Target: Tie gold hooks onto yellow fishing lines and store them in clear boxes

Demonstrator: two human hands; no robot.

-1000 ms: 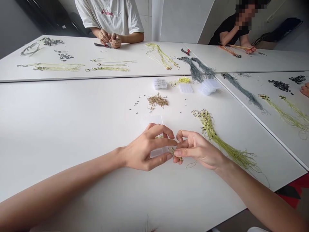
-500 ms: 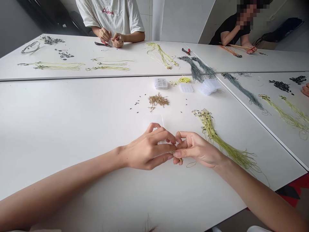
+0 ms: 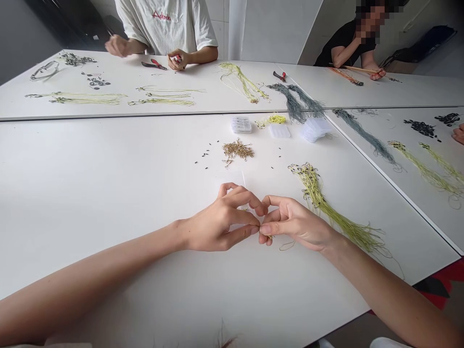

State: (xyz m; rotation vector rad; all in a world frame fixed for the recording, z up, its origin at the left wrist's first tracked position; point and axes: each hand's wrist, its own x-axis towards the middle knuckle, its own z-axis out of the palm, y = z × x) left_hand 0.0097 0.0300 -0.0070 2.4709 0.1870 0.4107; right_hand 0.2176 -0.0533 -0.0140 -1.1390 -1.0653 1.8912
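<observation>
My left hand reaches in from the left, thumb and index finger pinched together at the fingertips of my right hand. Between them is a thin yellow-green line, mostly hidden by the fingers, its loose loop hanging out below my right hand. A small gold-coloured bit shows under the right fingertips; its shape is too small to make out. Beyond my hands lies a pile of small gold metal fittings. Right of my right hand rests a bundle of yellow-green lines with dark bits at its looped end.
Clear plastic boxes and a stack of clear plastic pieces stand farther back. Tiny black pieces are scattered near the gold pile. Grey-blue line bundles lie across the table joint. Opposite, a person in a white shirt sits near red-handled pliers.
My left fingertips have shifted slightly and closed at the right fingertips. The person opposite has moved one hand away to the left, and red-handled pliers now show on the table.
</observation>
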